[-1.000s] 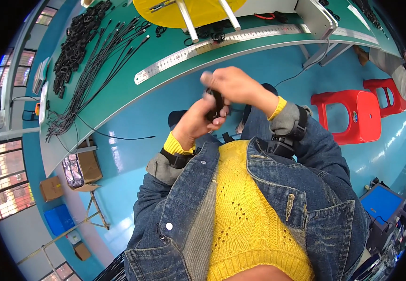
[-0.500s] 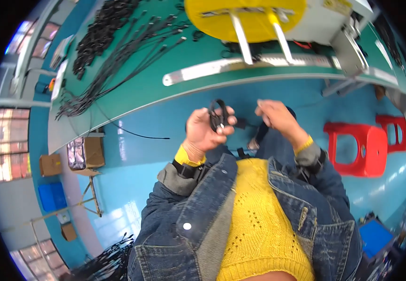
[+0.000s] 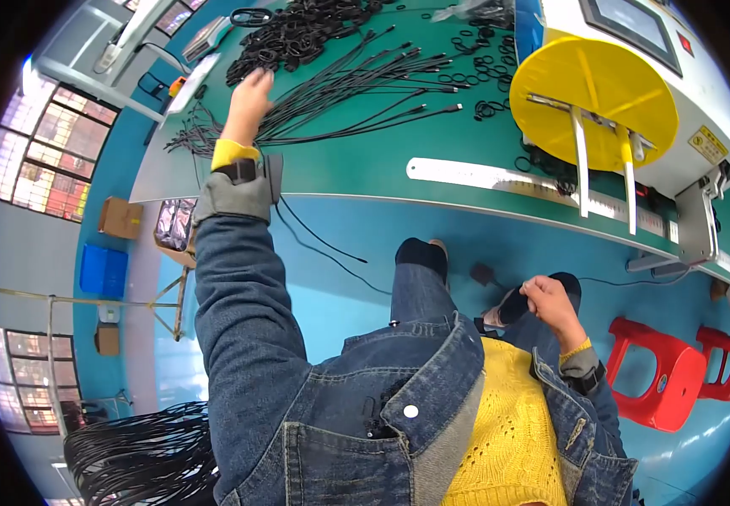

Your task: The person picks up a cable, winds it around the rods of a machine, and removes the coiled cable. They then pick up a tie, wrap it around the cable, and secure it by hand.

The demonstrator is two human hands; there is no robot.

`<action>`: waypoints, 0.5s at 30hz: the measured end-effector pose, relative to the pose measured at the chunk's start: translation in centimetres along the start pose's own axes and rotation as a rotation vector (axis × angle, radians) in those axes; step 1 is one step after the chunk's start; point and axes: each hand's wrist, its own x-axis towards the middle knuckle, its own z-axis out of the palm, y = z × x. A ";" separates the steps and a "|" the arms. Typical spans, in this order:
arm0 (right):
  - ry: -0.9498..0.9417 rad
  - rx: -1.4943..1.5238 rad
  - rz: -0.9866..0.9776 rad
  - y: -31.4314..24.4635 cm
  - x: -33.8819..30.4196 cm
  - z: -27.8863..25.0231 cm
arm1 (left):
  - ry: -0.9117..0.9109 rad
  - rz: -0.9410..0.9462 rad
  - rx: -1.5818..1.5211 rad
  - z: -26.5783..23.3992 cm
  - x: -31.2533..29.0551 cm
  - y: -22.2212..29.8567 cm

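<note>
My left hand (image 3: 249,105) is stretched out over the far left of the green table, just short of a heap of coiled black cables (image 3: 302,34). Its fingers are loosely apart, and no coil shows in it. Beyond the fingertips, a single coiled cable (image 3: 251,17) lies at the heap's far left edge. Beside the hand, a bundle of straight black cables (image 3: 340,97) spreads across the table. My right hand (image 3: 546,302) is closed, fingers curled together, in front of the table above my leg; what it holds, if anything, is hidden.
A white machine with a yellow disc (image 3: 593,93) stands at the right, a steel ruler (image 3: 458,173) along the table's front edge. Black rings (image 3: 483,72) lie scattered beyond it. Red stools (image 3: 660,379) stand at right; many black cables (image 3: 142,455) hang at lower left.
My left hand has moved from in front of me to the cable heap at the far left, and the coiled cable has left it. My right hand has closed its fingers. The view has shifted left.
</note>
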 end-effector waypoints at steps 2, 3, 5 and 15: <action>-0.019 -0.009 0.007 -0.2 0.3 0.3 | 0.301 0.168 1.058 -3.3 0.6 -3.3; -0.014 -0.016 0.012 0.0 0.5 0.3 | 0.451 0.133 1.051 -4.5 -0.2 -5.4; 0.005 -0.033 0.030 0.4 0.6 0.1 | 0.635 -0.066 1.143 -5.7 -2.9 -9.5; -0.170 -0.043 -0.090 -1.1 2.5 2.2 | -0.083 -0.457 -0.694 -8.1 -7.5 -11.3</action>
